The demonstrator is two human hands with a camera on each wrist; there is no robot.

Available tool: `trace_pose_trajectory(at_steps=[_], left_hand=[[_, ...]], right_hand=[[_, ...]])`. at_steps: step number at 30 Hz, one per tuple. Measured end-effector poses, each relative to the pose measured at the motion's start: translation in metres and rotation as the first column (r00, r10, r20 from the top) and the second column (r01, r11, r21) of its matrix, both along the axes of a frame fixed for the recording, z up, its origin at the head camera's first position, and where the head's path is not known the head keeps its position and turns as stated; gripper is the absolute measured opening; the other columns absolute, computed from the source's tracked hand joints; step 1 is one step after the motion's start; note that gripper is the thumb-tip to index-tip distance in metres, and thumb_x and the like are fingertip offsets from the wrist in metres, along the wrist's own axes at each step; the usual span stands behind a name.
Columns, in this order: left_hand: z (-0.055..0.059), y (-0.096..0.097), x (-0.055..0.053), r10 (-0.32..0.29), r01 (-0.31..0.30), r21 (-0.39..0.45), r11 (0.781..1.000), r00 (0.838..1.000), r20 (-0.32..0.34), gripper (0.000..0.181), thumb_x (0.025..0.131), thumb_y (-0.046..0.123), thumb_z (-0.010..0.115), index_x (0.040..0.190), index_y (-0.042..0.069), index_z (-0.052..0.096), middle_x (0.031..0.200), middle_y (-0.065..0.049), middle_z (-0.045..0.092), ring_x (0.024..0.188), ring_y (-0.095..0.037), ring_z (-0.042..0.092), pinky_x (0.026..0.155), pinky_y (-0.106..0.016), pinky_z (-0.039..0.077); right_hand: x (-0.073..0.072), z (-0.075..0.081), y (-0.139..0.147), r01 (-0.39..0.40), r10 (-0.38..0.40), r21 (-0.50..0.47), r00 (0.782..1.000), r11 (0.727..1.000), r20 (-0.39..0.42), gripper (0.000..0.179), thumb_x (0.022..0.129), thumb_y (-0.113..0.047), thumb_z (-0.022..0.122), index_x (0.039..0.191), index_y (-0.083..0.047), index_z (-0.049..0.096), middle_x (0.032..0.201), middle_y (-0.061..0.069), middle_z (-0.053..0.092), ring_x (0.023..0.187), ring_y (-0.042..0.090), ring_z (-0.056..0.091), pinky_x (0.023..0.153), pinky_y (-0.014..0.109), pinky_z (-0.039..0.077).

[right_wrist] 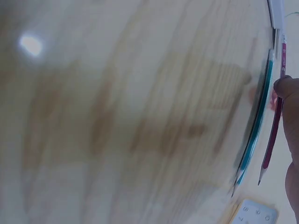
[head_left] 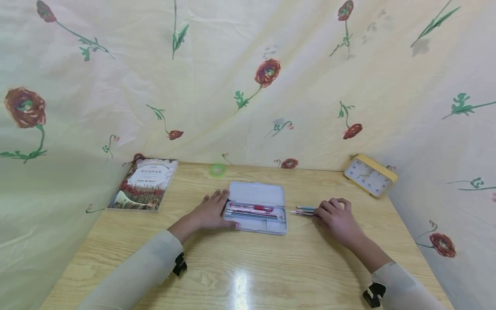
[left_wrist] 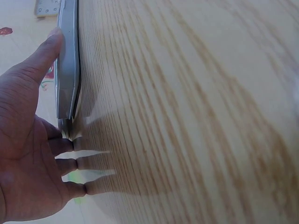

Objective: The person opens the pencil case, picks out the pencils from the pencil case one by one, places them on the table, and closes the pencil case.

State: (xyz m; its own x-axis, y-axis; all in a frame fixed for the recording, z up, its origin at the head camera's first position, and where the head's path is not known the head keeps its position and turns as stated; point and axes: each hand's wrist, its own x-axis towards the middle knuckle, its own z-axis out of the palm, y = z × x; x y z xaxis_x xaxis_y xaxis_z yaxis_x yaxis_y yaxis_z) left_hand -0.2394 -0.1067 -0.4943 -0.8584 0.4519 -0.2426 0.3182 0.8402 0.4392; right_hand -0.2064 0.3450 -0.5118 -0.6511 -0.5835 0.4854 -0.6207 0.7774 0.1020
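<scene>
A pale grey pencil case [head_left: 256, 193] lies with its lid folded back, holding a red pen [head_left: 263, 208] and several pencils in its long compartment. My left hand [head_left: 211, 212] steadies the case's left end. Its thumb rests on the near rim and its spread fingers touch the table, as the left wrist view [left_wrist: 28, 154] also shows. Right of the case, my right hand [head_left: 338, 218] pinches a dark red pencil [right_wrist: 275, 126]. A teal pencil [right_wrist: 258, 116] lies on the table beside it. The right hand's other fingers are hidden in its wrist view.
A book [head_left: 144, 185] lies at the back left of the wooden table [head_left: 217, 267]. A green tape roll [head_left: 217, 170] sits near the back edge. At the back right stands a yellow clock [head_left: 370, 175]. Flowered cloth [head_left: 217, 86] hangs behind and along the sides.
</scene>
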Motion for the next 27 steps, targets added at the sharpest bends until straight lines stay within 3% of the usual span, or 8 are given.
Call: trace_pose_trajectory(at_steps=[7,27], left_hand=[[-0.001,-0.001,0.000,0.012,-0.012,0.003,1.000,1.000,-0.001,0.135,0.088,0.084,0.073,0.178,0.005,0.011,0.187,-0.016,0.014,0.175,-0.038,0.008,0.142,-0.060,0.007],[-0.003,-0.002,-0.002,-0.003,0.003,0.010,1.000,1.000,-0.002,0.135,0.088,0.085,0.072,0.178,0.005,0.010,0.187,-0.016,0.013,0.175,-0.039,0.008,0.142,-0.061,0.007]], right_hand=[[0.005,-0.001,0.011,0.027,-0.028,0.042,0.999,0.999,0.020,0.023,0.085,-0.010,0.093,0.102,-0.012,0.077,0.099,0.003,0.068,0.094,0.025,0.056,0.095,0.067,0.049],[0.006,-0.005,0.015,0.009,-0.009,0.053,1.000,0.999,0.006,0.024,0.084,-0.010,0.092,0.103,-0.011,0.078,0.098,0.004,0.066,0.093,0.025,0.055,0.092,0.068,0.049]])
